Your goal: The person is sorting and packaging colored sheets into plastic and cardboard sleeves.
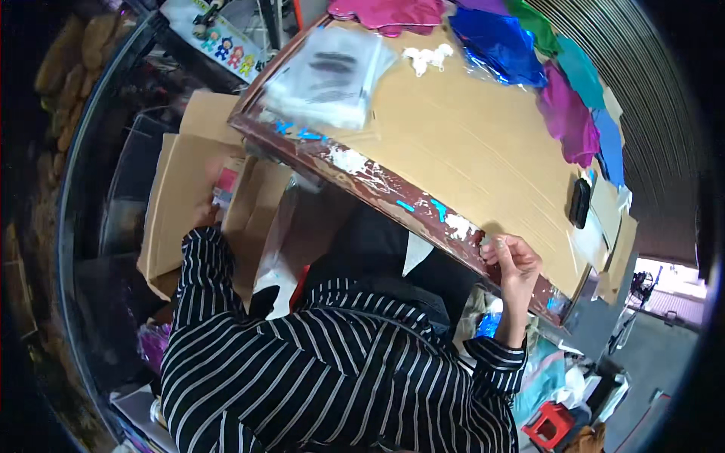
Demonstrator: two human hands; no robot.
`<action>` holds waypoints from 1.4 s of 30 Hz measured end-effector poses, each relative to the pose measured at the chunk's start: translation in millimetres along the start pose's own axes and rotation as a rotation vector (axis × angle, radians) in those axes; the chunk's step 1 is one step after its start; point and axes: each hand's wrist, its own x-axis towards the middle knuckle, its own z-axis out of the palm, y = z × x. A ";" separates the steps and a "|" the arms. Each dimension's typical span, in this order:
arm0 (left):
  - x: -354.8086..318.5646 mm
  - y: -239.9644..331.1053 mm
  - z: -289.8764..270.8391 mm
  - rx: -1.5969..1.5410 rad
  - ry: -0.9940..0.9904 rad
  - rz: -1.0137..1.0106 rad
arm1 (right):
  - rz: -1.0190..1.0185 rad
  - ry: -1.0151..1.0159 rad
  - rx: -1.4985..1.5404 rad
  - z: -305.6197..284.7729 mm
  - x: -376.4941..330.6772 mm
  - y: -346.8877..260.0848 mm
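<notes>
My left hand point(205, 214) is down inside an open cardboard box point(168, 219) to the left of the table. Motion smears its fingers, and a small pink-and-white item point(226, 181) shows right beside them; whether they grip it I cannot tell. My right hand point(516, 260) rests at the near edge of the cardboard-topped table point(453, 136), its thumb and fingers pinched together. Anything between those fingertips is too small to make out. A small dark reddish-brown bit point(479, 237) lies by them on the paint-spotted edge.
Clear plastic bags point(326, 75) are stacked at the table's far left, near a small white piece point(428, 57). Coloured foil sheets, one blue point(498, 45), line the far side. A black object point(580, 202) sits at right. A red stool point(550, 425) stands lower right.
</notes>
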 end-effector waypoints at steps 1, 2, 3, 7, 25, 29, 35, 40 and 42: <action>9.7 -12.5 -6.2 0.071 0.219 0.134 | 0.003 0.006 0.024 -1.3 -1.2 1.9; 23.7 10.8 -15.8 0.046 0.221 0.129 | 0.008 0.014 0.002 1.3 -1.6 0.5; 61.3 -1.5 -42.3 -0.245 0.243 -0.233 | 0.012 0.004 0.004 5.0 -1.1 0.8; 215.2 90.8 -202.7 -1.153 0.448 -0.563 | 0.030 0.045 -0.019 3.0 -8.6 -6.9; 543.1 345.1 -324.3 -0.385 0.063 0.484 | 0.077 0.067 0.100 -0.7 -5.7 -2.0; 547.8 341.9 -302.4 -0.475 0.082 0.426 | 0.101 0.003 0.075 0.5 -2.2 -8.9; 560.0 333.2 -294.3 -0.765 -0.041 0.042 | 0.093 -0.171 -0.068 -4.9 31.3 -53.6; 573.9 315.8 -266.6 -0.837 -0.082 0.013 | -0.057 -0.215 -0.213 14.5 87.7 -88.9; 585.7 318.7 -259.7 -0.880 -0.184 0.055 | -0.371 -0.274 -0.510 24.6 116.0 -98.7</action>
